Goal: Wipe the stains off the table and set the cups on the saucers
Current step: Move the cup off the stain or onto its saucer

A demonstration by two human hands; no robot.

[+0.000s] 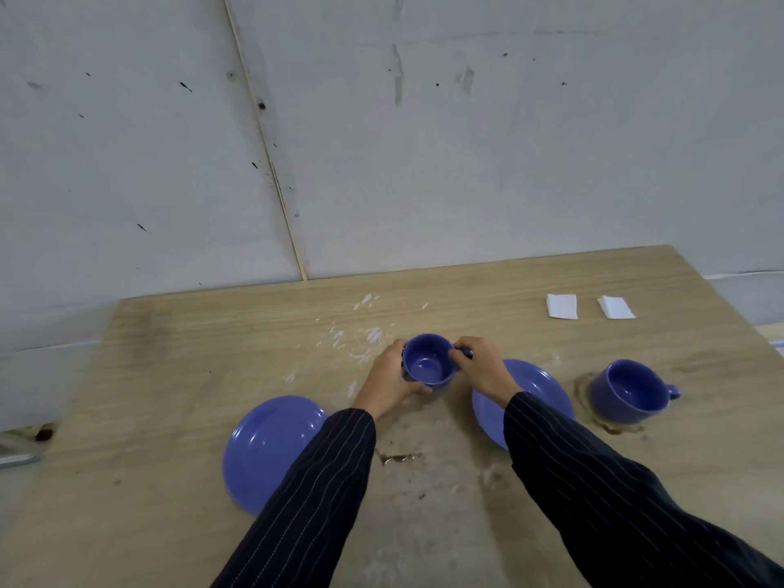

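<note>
Blue glazed cup (427,364) sits between my two hands near the middle of the table (212,375), upright with its mouth open to the camera; my left hand (392,377) curls round its left wall, thumb near the base; my right hand (479,369) pinches the handle, which points toward the right edge; I cannot tell whether the cup rests on the wood or is just off it. I read no brand, label or writing on anything. Left saucer (271,449) lies toward the near-left part of the table, partly under my left sleeve (309,494); right saucer (534,388) lies just right of the held cup, partly under my right sleeve (602,481); both carry nothing. Second cup (628,392) stands upright well to the right, its handle also pointing right, inside a brown ring stain (611,427); more brown stains (399,458) lie between my forearms; white smears (369,337) mark the wood beyond the held cup. Two folded white tissues (562,306) lie side by side near the far-right corner.
</note>
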